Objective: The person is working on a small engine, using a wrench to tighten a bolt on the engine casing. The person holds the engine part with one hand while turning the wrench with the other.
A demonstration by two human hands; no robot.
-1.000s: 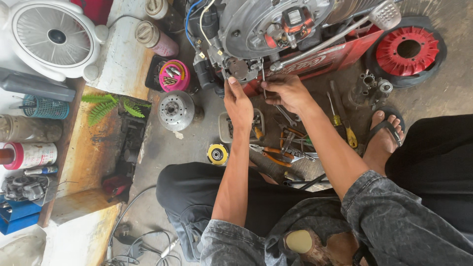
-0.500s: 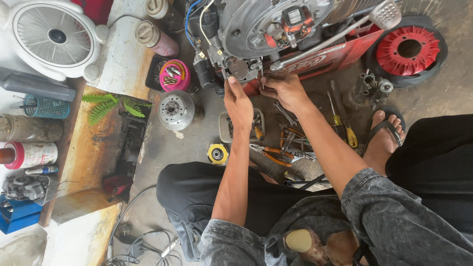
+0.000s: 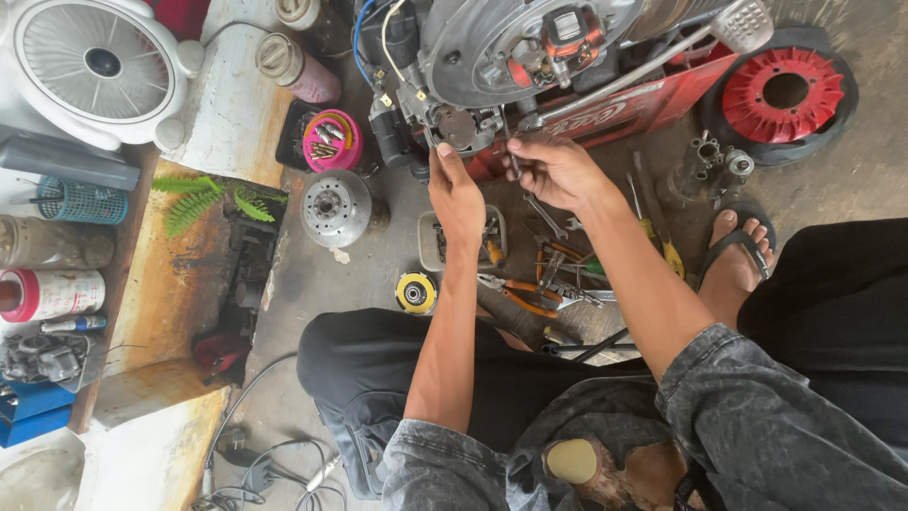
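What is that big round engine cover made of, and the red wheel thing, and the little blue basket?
The round engine cover looks like bare cast metal: dull silver-grey with a soft sheen. The red wheel thing seems painted metal, ribbed and matte, ringed by what may be black rubber. The blue basket is probably plastic, judging by its even colour and thin moulded mesh.

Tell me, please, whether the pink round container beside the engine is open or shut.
Open: the pink container has no lid on, and small metal parts show loose inside it. It sits on the floor left of the engine.
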